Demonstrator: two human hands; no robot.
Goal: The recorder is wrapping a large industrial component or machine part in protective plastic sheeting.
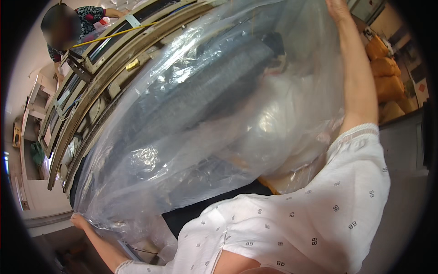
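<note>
A large clear plastic bag (pixel 214 114) is stretched wide in front of me and fills most of the view. My left hand (pixel 78 222) grips its lower left edge down near the bottom of the picture. My right hand (pixel 336 9) is raised at the top right and holds the bag's upper edge, arm extended. Through the film I see dark grey fabric (pixel 205 91) and something white (pixel 283 109), blurred by the plastic. My white patterned sleeves come in from below.
A long curved-looking machine frame (pixel 91 86) with rails and a yellow cable runs along the left. Another person (pixel 68 27) stands at its far end, top left. Orange-brown sacks (pixel 388 73) are stacked at the right, behind a grey partition (pixel 401 141).
</note>
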